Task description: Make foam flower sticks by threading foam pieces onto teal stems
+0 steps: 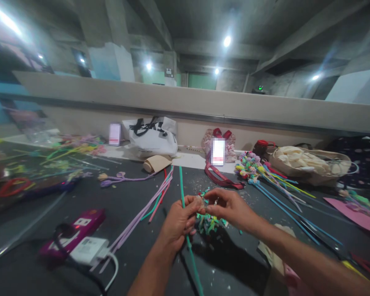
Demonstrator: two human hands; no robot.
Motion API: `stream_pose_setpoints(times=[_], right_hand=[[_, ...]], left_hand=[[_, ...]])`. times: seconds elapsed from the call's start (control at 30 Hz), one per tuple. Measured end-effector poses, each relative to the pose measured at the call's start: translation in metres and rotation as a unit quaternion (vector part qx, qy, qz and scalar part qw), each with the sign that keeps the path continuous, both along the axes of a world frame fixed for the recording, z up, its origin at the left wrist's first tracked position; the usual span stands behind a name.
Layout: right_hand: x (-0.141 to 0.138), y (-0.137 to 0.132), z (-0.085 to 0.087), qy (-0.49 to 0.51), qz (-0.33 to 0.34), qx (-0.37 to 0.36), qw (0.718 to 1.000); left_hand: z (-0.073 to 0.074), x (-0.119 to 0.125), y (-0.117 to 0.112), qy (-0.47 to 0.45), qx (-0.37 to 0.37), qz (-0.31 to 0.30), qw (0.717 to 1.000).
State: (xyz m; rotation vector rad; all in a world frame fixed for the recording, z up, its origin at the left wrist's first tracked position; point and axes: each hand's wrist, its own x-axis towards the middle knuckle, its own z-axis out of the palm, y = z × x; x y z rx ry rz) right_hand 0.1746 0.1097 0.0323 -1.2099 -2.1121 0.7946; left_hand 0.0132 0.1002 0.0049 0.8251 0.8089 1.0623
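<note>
My left hand point(181, 222) is closed round a long green pipe cleaner point(181, 185), which runs upright through the fist and down toward the front edge. Its thumb and forefinger pinch close to the fingertips of my right hand point(228, 207). The right fingers are drawn together at that spot, and whatever they grip is too small to make out. Beneath both hands lies a pile of short green, white and red clippings point(210, 224). Left of my hands, a bundle of purple pipe cleaners point(142, 209) rests on the dark table point(135, 263) beside green and pink ones.
A magenta power strip point(89, 224) with a white charger point(89, 250) sits front left. At the back stand a white bag point(151, 137) and a phone point(218, 151). Finished-looking pipe-cleaner flowers point(249, 164), a basket point(311, 164) and scissors point(337, 248) are on the right.
</note>
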Motion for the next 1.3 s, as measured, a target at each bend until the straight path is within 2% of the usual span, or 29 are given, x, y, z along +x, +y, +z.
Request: stream_pose_setpoints(times=[0.1, 0.2, 0.27, 0.33, 0.47, 0.6, 0.73, 0.97, 1.17, 1.23, 1.3], right_hand=[[-0.010, -0.010, 0.001, -0.025, 0.011, 0.107, 0.994], [-0.011, -0.009, 0.000, -0.037, -0.008, 0.142, 0.989], [-0.007, -0.007, 0.001, -0.038, -0.018, 0.118, 0.992], [0.001, -0.009, 0.004, -0.023, -0.019, 0.062, 0.998], [0.028, -0.022, 0.013, 0.049, -0.023, -0.080, 0.995], [0.053, -0.034, 0.021, 0.073, -0.061, -0.145, 0.985], [0.068, -0.037, 0.019, 0.067, -0.096, -0.152, 0.982], [0.094, -0.053, 0.015, 0.021, -0.068, -0.190, 0.979], [0.115, -0.075, 0.004, -0.024, -0.053, -0.218, 0.974], [0.117, -0.080, -0.003, -0.059, -0.049, -0.199, 0.977], [0.115, -0.086, -0.010, -0.119, -0.032, -0.143, 0.982]], left_hand=[[-0.002, 0.010, -0.004, 0.018, -0.009, 0.023, 1.000], [-0.006, 0.014, -0.004, 0.018, -0.002, 0.012, 1.000], [-0.009, 0.013, -0.003, 0.026, 0.011, -0.010, 1.000], [-0.010, 0.011, -0.002, 0.033, 0.014, -0.017, 0.999], [-0.007, 0.005, 0.001, 0.046, 0.006, 0.024, 0.999], [-0.005, 0.003, 0.002, 0.080, 0.012, 0.037, 0.996], [-0.008, 0.006, 0.002, 0.132, 0.021, 0.039, 0.990], [-0.007, 0.007, 0.003, 0.147, 0.030, 0.064, 0.987], [-0.001, 0.009, -0.003, 0.112, 0.030, 0.001, 0.993], [-0.002, 0.009, -0.003, 0.102, 0.036, -0.020, 0.994], [-0.003, 0.009, -0.003, 0.093, 0.036, -0.030, 0.995]])
